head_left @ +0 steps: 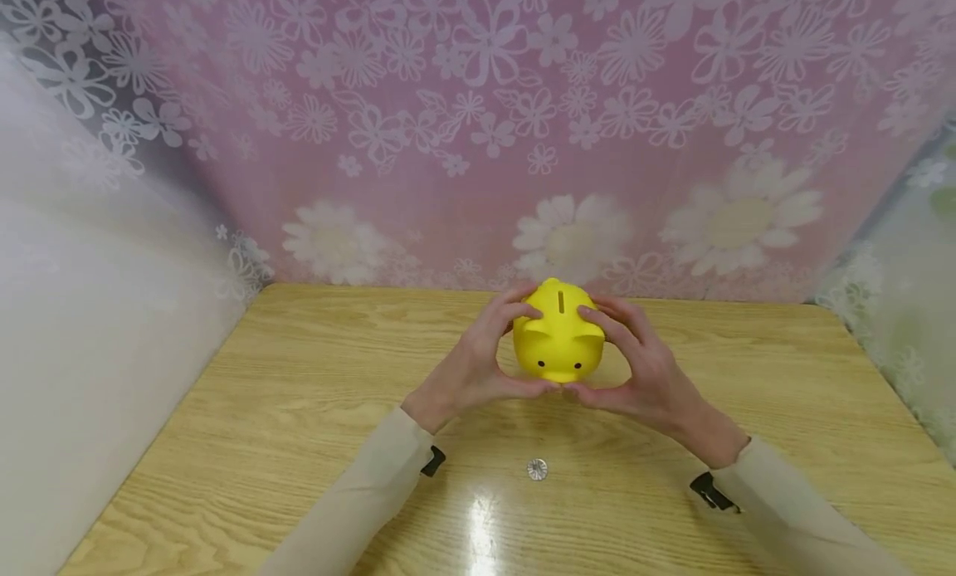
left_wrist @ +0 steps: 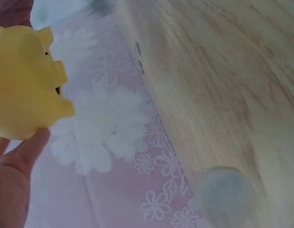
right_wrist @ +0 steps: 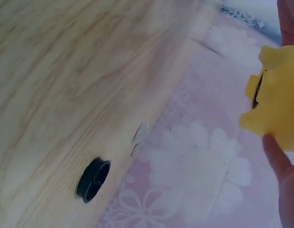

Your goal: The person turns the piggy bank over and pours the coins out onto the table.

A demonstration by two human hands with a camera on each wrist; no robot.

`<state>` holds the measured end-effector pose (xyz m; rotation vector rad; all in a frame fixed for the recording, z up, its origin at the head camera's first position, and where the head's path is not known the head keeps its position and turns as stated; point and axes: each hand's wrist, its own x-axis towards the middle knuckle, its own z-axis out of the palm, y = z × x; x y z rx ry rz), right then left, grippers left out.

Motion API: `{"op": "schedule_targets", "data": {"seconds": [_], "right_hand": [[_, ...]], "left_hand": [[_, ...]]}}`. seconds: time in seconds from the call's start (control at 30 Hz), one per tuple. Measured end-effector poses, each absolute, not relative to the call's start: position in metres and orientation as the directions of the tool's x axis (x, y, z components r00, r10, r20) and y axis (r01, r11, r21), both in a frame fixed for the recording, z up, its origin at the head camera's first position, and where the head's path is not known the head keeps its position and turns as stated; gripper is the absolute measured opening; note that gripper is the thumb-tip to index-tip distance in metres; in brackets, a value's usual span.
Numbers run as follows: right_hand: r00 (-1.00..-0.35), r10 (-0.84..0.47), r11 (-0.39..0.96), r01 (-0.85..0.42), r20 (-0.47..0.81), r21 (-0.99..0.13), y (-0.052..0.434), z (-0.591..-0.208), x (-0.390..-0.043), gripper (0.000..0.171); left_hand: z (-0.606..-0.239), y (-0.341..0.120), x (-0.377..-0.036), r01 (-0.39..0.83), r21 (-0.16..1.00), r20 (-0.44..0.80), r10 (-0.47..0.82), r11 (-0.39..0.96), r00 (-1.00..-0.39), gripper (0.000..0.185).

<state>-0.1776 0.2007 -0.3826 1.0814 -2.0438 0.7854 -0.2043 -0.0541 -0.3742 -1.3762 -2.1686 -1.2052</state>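
One yellow piggy bank [head_left: 559, 334] sits at table [head_left: 299, 393] centre, toward the far edge. Left hand [head_left: 478, 360] and right hand [head_left: 638, 364] cup its sides, fingers curled around it. One silver coin [head_left: 537, 469] lies nearer, apart from both hands.

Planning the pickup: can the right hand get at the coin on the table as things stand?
Probably not right away: the right hand grips the yellow piggy bank together with the left hand. The coin itself lies uncovered on the table, nearer the person.
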Motion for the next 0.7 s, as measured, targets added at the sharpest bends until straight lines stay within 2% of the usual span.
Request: {"op": "schedule_targets", "data": {"seconds": [0.13,0.27,0.4,0.53,0.7], "right_hand": [[-0.589,-0.403,0.488,-0.786,0.700,-0.380,0.200,-0.384,-0.175,0.076],[-0.720,-0.384,0.506,-0.688,0.579,-0.520,0.198,-0.384,-0.172,0.077],[-0.822,-0.386,0.520,-0.569,0.420,-0.637,0.197,-0.388,-0.168,0.084],[-0.872,-0.389,0.541,-0.476,0.296,-0.693,0.197,-0.392,-0.166,0.088],[-0.870,-0.405,0.530,-0.473,0.281,-0.704,0.195,-0.400,-0.165,0.085]], "left_hand": [[-0.375,-0.054,-0.201,0.723,0.650,0.514,0.565,0.235,-0.645,0.082],[-0.380,-0.052,-0.199,0.612,0.754,0.419,0.541,0.240,-0.729,0.084],[-0.390,-0.050,-0.196,0.462,0.853,0.285,0.525,0.242,-0.802,0.080],[-0.397,-0.048,-0.194,0.382,0.887,0.202,0.526,0.259,-0.826,0.078],[-0.400,-0.049,-0.193,0.404,0.859,0.175,0.562,0.314,-0.808,0.076]]}}
